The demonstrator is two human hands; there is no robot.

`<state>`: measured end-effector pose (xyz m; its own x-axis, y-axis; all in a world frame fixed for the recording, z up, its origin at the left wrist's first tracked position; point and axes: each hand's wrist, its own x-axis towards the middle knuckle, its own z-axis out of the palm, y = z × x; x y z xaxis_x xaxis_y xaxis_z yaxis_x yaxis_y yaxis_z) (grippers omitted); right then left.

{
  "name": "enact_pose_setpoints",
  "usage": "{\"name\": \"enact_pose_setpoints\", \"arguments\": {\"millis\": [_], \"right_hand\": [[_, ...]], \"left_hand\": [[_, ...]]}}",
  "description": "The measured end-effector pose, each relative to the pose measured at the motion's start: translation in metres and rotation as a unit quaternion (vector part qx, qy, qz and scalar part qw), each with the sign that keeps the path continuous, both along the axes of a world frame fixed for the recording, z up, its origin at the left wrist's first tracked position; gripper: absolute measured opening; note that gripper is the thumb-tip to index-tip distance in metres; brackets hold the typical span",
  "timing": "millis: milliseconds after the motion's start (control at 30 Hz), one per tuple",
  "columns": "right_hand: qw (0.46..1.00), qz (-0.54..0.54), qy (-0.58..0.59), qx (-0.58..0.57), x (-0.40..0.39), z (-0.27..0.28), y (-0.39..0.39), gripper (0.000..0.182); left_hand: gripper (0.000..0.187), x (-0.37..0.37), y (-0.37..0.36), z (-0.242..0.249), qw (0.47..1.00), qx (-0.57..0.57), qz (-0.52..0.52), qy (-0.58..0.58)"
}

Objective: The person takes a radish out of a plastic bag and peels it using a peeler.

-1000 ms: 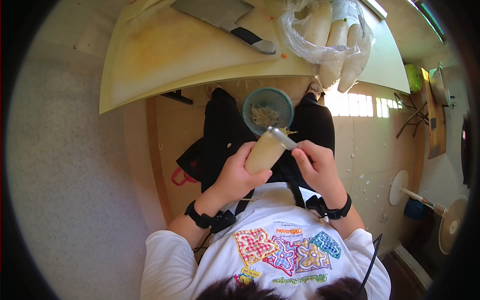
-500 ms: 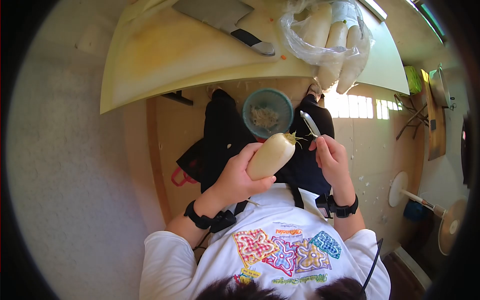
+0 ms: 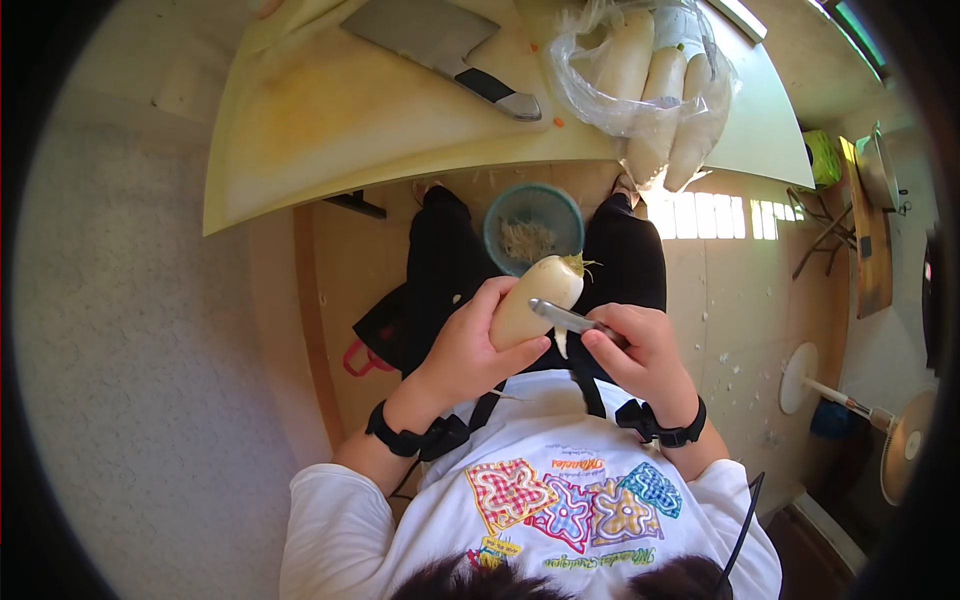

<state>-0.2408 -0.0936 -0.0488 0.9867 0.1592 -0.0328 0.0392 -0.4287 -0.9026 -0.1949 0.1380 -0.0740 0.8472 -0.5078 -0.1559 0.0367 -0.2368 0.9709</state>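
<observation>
A white daikon radish (image 3: 536,298) is gripped around its lower part by my left hand (image 3: 478,335), its leafy stub pointing up and away. My right hand (image 3: 640,352) is closed on the dark handle of a peeler (image 3: 568,315). The metal head of the peeler lies against the right side of the radish, and a thin pale strip of peel (image 3: 561,343) hangs beneath it. Beyond the radish, between my legs, a blue-green basket (image 3: 582,225) on the floor holds peelings.
On the table (image 3: 400,165) ahead lie a cleaver (image 3: 425,40) and a clear plastic bag (image 3: 575,85) with several daikon radishes. A white fan (image 3: 903,450) stands at the right, near scraps on the floor. A wall (image 3: 170,350) rises at the left.
My right hand has brought the peeler in from the right and down onto the radish. A strip of peel now hangs from it. The left hand keeps its hold, nearly still.
</observation>
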Motion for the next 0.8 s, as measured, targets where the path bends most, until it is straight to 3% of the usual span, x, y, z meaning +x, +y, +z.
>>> {"name": "enact_pose_setpoints", "arguments": {"millis": [67,567,800], "right_hand": [[0.998,0.000,-0.056,-0.011,0.002,0.000,0.007,0.018],[0.997,0.006,-0.062,-0.047,0.004,-0.005,0.008,0.018],[0.995,0.004,-0.069,-0.066,0.002,-0.004,0.008,0.019]], "left_hand": [[0.055,0.000,0.000,-0.001,1.000,-0.006,0.001,0.020],[0.056,-0.004,-0.001,0.011,0.996,0.007,-0.013,0.089],[0.057,-0.009,-0.001,0.006,0.999,0.004,0.002,0.035]]}}
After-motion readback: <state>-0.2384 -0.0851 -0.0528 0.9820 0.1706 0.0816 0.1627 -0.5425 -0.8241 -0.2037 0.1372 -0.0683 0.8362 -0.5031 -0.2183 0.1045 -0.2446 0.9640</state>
